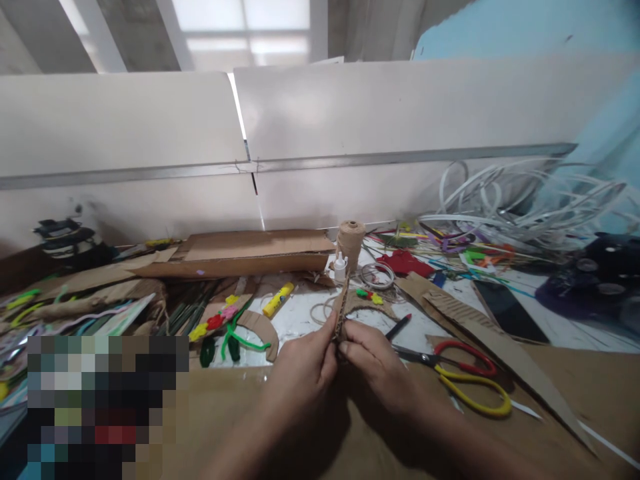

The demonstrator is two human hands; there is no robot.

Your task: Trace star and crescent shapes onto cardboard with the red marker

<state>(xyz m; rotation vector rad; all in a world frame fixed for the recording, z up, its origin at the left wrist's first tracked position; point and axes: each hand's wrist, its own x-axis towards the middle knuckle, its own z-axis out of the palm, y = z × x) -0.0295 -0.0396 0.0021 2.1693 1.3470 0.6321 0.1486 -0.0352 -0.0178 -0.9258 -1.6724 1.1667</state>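
Observation:
Both hands meet above the cardboard-covered front of the table. A narrow piece of corrugated cardboard (pixel 343 308) stands up between them, its fluted edge turned toward me. My left hand (pixel 306 357) pinches it from the left, thumb against its lower end. From the right, my right hand (pixel 373 353) grips the same piece with curled fingers. Just right of my right hand lie scissors (pixel 473 393) with one red and one yellow handle, and a dark pen (pixel 399 327) with a red tip. Behind the hands is a curved cardboard cutout (pixel 370 305) with small coloured flowers on it.
A twine spool (pixel 351 243) and a small white bottle (pixel 340 268) stand behind. A yellow glue stick (pixel 278 300) lies left, near green pipe cleaners (pixel 245 337). Long cardboard strips (pixel 490 340) and a coil of white tubing (pixel 520 197) are on the right. A white partition (pixel 400 113) closes the back.

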